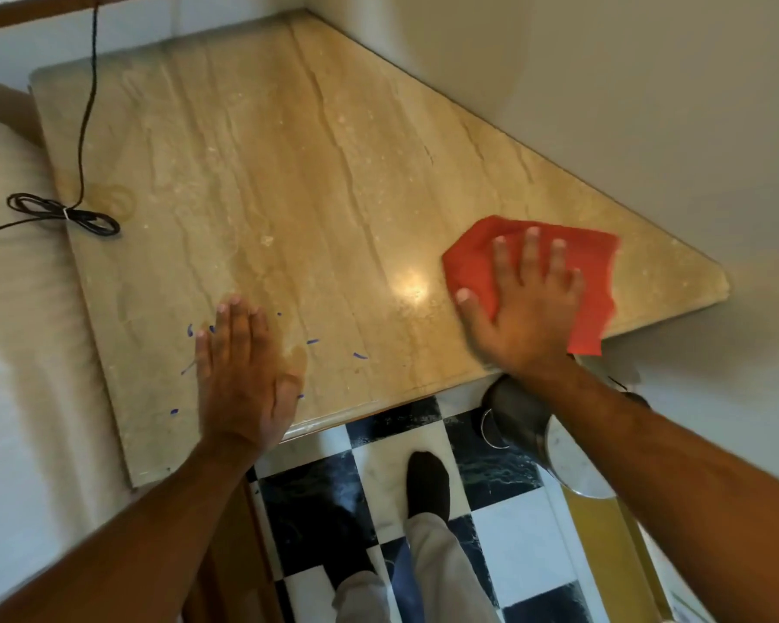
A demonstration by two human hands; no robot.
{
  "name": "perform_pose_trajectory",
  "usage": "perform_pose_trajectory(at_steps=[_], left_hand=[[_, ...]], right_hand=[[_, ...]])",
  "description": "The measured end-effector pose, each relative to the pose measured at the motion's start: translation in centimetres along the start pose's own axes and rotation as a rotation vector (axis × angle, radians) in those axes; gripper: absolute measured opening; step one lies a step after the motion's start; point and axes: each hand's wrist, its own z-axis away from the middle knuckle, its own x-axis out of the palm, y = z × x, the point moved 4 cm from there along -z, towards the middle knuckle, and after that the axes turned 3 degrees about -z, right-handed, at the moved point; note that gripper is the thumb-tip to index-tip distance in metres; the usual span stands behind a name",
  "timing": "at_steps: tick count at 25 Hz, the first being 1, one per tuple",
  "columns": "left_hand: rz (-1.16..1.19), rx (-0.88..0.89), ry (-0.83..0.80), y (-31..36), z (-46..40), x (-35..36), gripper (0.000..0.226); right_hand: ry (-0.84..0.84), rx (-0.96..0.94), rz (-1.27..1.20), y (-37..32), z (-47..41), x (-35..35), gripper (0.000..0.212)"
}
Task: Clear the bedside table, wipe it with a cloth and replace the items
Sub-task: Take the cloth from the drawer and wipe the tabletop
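The bedside table [289,173] has a beige marble top set into a wall corner. A red cloth [590,272] lies flat near its right corner, and my right hand [522,299] presses down on it with the fingers spread. My left hand [244,375] rests flat and open on the marble near the front edge, holding nothing. Small blue marks [358,355] dot the marble around my left hand.
A black cable with a tied bundle [64,215] lies at the table's left edge. On the checkered floor [504,528] below the right corner stand a dark object [513,420] and a round marble-topped piece [572,465]. My socked foot [428,483] is beneath the front edge. Bedding [14,308] borders the left.
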Motion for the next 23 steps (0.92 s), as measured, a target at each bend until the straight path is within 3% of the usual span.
perform_pose_trajectory(at_steps=[2, 3, 4, 6, 8, 9, 13, 15, 20, 23], left_hand=[[0.006, 0.003, 0.014, -0.1, 0.0, 0.0, 0.079], [0.011, 0.01, 0.013, 0.0, 0.0, 0.1, 0.079], [0.019, 0.01, 0.011, 0.0, 0.1, 0.2, 0.079], [0.014, 0.008, 0.019, 0.3, -0.1, 0.2, 0.078], [0.016, 0.003, -0.005, 0.3, -0.2, 0.0, 0.08], [0.023, 0.001, -0.023, 0.4, -0.3, -0.1, 0.081], [0.051, 0.004, -0.049, 0.6, -0.2, -0.5, 0.084], [0.071, 0.009, -0.025, 0.4, -0.3, -0.6, 0.085], [0.059, 0.02, -0.046, -0.1, 0.2, -0.1, 0.086], [0.056, 0.024, -0.063, -0.2, 0.0, -0.2, 0.086]], right_hand=[[-0.091, -0.474, 0.098, 0.0, -1.3, -0.4, 0.084], [-0.097, -0.611, 0.14, 1.7, -2.7, -1.0, 0.085], [-0.105, -0.605, 0.148, 3.8, -4.0, -1.4, 0.086], [-0.055, -0.203, 0.074, 7.8, -5.3, -1.7, 0.083], [-0.018, 0.153, -0.017, 6.9, -2.7, -1.4, 0.084], [-0.013, 0.177, -0.033, 4.5, -0.6, -1.1, 0.084], [-0.083, -0.306, -0.044, -9.7, 8.1, 1.5, 0.081], [-0.055, -0.413, -0.066, -15.0, 7.1, 1.9, 0.076], [-0.048, -0.309, -0.022, -22.2, -6.9, 1.2, 0.082], [-0.054, -0.267, -0.054, -20.8, -5.4, 1.4, 0.082]])
